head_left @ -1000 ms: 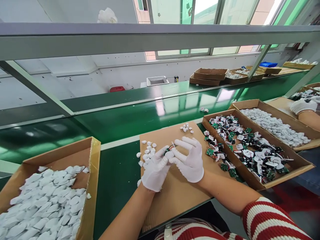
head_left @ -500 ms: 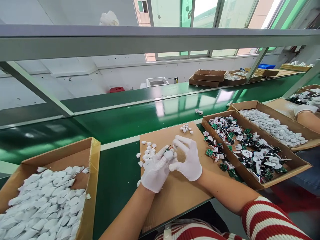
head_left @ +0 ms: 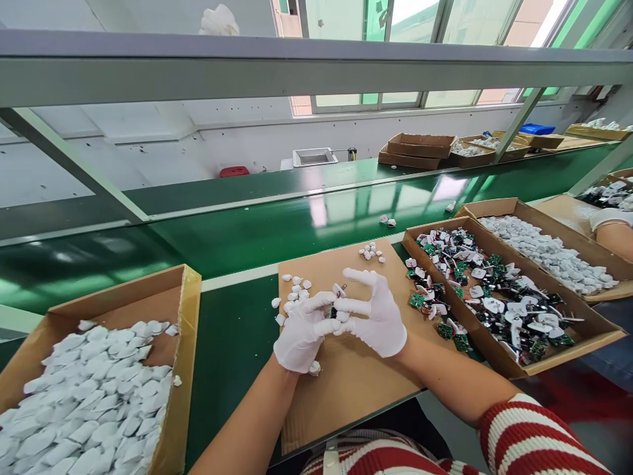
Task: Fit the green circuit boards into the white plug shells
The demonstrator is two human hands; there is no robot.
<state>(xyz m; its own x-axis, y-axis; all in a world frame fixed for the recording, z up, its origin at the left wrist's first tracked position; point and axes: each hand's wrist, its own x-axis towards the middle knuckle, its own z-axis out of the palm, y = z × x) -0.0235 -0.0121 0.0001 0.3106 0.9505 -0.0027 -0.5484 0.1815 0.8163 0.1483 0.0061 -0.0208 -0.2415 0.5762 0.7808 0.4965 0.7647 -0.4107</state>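
Note:
Both hands wear white gloves above a brown cardboard sheet. My left hand pinches a small circuit assembly with dark and white parts between thumb and fingers. My right hand touches the same assembly with thumb and a finger, its index finger stretched out above. Small white caps lie behind my left hand, and a smaller group of white pieces lies at the sheet's back edge. Loose circuit assemblies lie on the sheet's right side.
A box of white pieces stands at left. At right are a box of circuit assemblies and another box of white pieces. A co-worker's gloved hand shows at the right edge. A metal shelf beam crosses above.
My left hand has turned, and the assembly now stands up between its fingers. My right hand's fingers have spread and shifted against it. A white piece now shows beside my left wrist.

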